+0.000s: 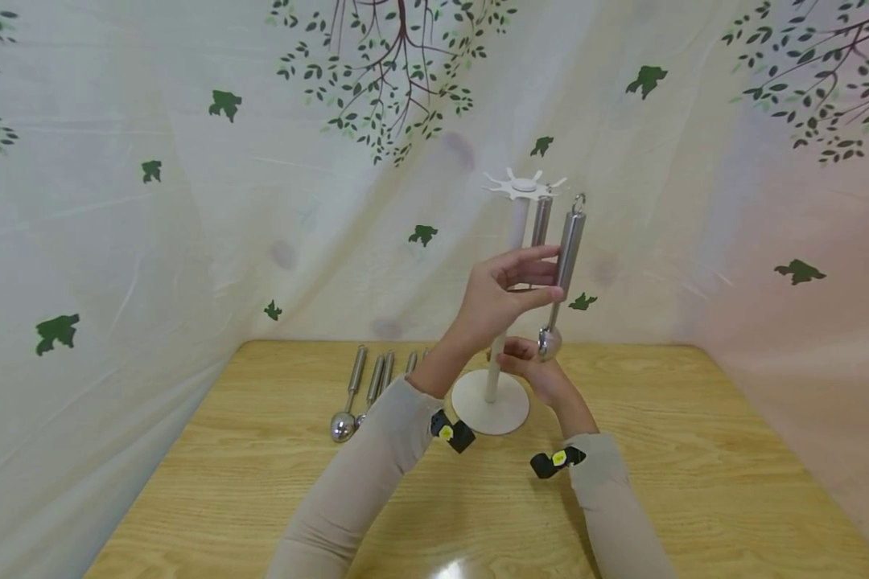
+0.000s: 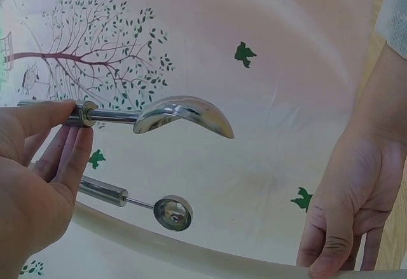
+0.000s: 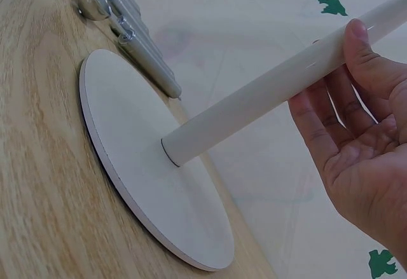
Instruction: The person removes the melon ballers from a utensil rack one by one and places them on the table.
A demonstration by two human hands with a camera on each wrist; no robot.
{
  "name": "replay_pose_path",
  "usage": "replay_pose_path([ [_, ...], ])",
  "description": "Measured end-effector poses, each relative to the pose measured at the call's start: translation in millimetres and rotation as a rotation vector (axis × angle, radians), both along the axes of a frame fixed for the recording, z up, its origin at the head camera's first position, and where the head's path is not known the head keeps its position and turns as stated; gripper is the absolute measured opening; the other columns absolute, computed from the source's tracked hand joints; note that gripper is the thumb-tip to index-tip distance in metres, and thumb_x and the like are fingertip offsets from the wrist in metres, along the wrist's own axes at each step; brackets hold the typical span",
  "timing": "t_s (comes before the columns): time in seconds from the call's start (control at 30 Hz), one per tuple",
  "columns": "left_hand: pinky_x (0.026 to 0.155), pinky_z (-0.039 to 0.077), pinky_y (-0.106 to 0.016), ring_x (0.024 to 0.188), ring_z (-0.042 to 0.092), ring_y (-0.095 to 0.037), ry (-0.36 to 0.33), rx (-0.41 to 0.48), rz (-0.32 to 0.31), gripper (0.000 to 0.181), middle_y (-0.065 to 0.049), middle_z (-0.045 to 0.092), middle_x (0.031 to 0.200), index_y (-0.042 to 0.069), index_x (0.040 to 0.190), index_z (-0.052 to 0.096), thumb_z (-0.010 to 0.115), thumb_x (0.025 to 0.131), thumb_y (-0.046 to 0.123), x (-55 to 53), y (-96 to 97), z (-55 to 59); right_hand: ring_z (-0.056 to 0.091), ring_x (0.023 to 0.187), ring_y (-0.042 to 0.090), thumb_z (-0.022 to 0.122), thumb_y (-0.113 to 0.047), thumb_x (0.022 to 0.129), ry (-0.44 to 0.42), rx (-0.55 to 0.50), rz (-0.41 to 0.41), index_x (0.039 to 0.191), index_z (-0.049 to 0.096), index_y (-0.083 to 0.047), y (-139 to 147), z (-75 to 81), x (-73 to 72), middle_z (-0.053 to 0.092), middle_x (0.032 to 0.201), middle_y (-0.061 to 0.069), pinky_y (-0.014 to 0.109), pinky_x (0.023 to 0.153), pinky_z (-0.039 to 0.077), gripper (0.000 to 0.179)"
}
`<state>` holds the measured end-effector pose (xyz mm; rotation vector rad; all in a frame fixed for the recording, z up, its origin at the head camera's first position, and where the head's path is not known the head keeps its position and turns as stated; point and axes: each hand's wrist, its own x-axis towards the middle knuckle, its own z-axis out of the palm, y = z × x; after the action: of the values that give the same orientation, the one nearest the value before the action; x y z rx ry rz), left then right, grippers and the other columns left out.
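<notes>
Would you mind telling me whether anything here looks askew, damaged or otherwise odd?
Nothing stands out. The stand sits upright on the table, steadied at its pole by the right hand. The left hand holds a scoop by its handle near the top hooks. The other utensils lie neatly side by side.

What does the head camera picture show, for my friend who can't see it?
A person's left hand holds a shiny metal scoop up by a white stand with hooks on top, while the right hand steadies the stand's pole. More metal utensils lie on the wooden table.
</notes>
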<state>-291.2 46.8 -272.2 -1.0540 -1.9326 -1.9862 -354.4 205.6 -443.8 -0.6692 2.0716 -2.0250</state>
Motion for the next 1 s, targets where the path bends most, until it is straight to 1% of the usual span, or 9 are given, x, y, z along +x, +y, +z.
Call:
replay_pose_path([
  [0.1,0.094,0.061,-0.031,0.103,0.074,-0.019,-0.001,-0.002,-0.009,0.049,-0.021,0.073,0.119,0.004,0.136,0.063,0.076,0.088,-0.001,-0.2,-2.9,-2.0,0.066,0.107,0.005,0.062,-0.007,0.101,0.014,0.003,0.006,0.133,0.056,0.01,-0.5,0.4,0.3,0.072,0.107,-0.011,0.022,0.097,0.055,0.037],
  [0.2,0.094,0.061,-0.03,0.103,0.074,-0.018,-0.007,-0.009,-0.012,0.05,-0.02,0.073,0.119,0.004,0.136,0.063,0.076,0.088,-0.002,-0.4,-6.8,-4.2,0.066,0.106,0.006,0.062,-0.007,0.101,0.022,0.003,0.002,0.136,0.05,0.016,-1.3,0.9,-0.2,0.072,0.107,-0.009,0.023,0.098,0.056,0.042],
  [0.3,0.095,0.061,-0.031,0.104,0.074,-0.018,-0.022,-0.011,-0.023,0.051,-0.021,0.072,0.12,0.003,0.137,0.062,0.076,0.088,-0.003,0.9,-11.6,-5.7,0.067,0.105,0.009,0.062,-0.005,0.101,0.02,-0.004,-0.008,0.134,0.051,0.016,-2.1,1.1,-0.8,0.071,0.106,-0.008,0.025,0.098,0.057,0.041],
  [0.47,0.098,0.06,-0.033,0.103,0.072,-0.017,-0.093,0.008,-0.063,0.052,-0.025,0.069,0.124,0.003,0.138,0.061,0.074,0.089,-0.005,1.8,-20.1,-9.3,0.068,0.104,0.012,0.062,-0.004,0.1,-0.007,0.011,-0.048,0.133,0.054,0.015,-2.7,1.5,0.4,0.071,0.104,-0.006,0.029,0.099,0.057,0.039],
  [0.63,0.101,0.058,-0.034,0.103,0.072,-0.015,-0.169,0.018,-0.082,0.053,-0.025,0.069,0.125,0.004,0.14,0.06,0.073,0.089,-0.005,0.3,-28.2,-15.1,0.065,0.11,0.018,0.063,-0.009,0.101,-0.016,0.038,-0.07,0.131,0.056,0.013,-3.1,1.2,1.5,0.07,0.11,0.0,0.045,0.109,0.051,0.038],
  [0.7,0.101,0.058,-0.035,0.103,0.072,-0.014,-0.19,0.017,-0.085,0.054,-0.025,0.069,0.125,0.005,0.14,0.06,0.073,0.089,-0.005,-0.2,-31.6,-18.0,0.064,0.113,0.021,0.064,-0.012,0.101,-0.006,0.049,-0.068,0.13,0.056,0.014,-2.6,-0.3,0.6,0.069,0.111,0.002,0.048,0.109,0.05,0.039],
  [0.77,0.101,0.058,-0.035,0.103,0.071,-0.014,-0.206,0.018,-0.093,0.054,-0.025,0.068,0.125,0.005,0.141,0.059,0.072,0.09,-0.006,-0.7,-35.1,-21.2,0.063,0.113,0.022,0.063,-0.013,0.101,0.013,0.059,-0.063,0.128,0.057,0.014,-1.9,-2.0,-0.5,0.07,0.11,0.001,0.045,0.106,0.052,0.039],
  [0.9,0.102,0.058,-0.037,0.102,0.07,-0.014,-0.232,0.019,-0.106,0.056,-0.024,0.069,0.125,0.006,0.143,0.058,0.071,0.09,-0.006,-0.6,-42.9,-27.3,0.062,0.109,0.017,0.063,-0.013,0.102,0.044,0.058,-0.051,0.123,0.059,0.014,-1.1,-4.5,-2.1,0.073,0.104,-0.005,0.032,0.096,0.052,0.034],
  [1.0,0.102,0.057,-0.037,0.102,0.07,-0.015,-0.257,0.021,-0.106,0.058,-0.021,0.07,0.122,0.008,0.144,0.057,0.07,0.089,-0.007,-1.3,-48.9,-31.9,0.066,0.106,0.012,0.062,-0.01,0.101,0.038,0.029,-0.043,0.124,0.058,0.016,-1.3,-4.9,-2.1,0.076,0.106,-0.002,0.026,0.093,0.055,0.035],
])
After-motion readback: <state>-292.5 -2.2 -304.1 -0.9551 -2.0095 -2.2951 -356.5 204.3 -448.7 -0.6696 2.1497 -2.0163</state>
